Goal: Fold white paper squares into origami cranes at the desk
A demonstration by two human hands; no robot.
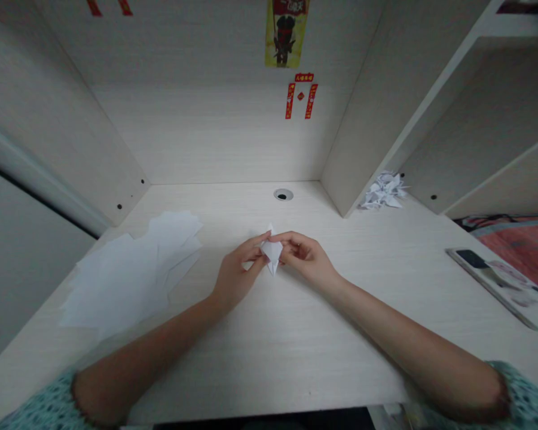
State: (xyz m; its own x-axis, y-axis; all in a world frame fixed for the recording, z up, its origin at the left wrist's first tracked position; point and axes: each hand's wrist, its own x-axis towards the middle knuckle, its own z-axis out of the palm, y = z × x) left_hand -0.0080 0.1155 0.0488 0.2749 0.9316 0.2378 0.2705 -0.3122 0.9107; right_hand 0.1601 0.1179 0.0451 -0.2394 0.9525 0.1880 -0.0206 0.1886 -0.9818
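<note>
A small piece of folded white paper [272, 251], pointed at top and bottom, is held between my two hands above the middle of the desk. My left hand [242, 266] pinches its left side with thumb and fingers. From the other side, my right hand [308, 257] grips the paper's right and upper edge, index finger across the top. Parts of the folds are covered by the fingertips. Left of my left hand lies a spread pile of white paper sheets [125, 280].
Folded white paper pieces [384, 191] are heaped by the upright panel [354, 119] at the back right. A phone [502, 286] lies on the right, beside a red cloth [526, 248]. A round cable hole [283, 194] sits near the back wall, which carries red stickers [303, 77].
</note>
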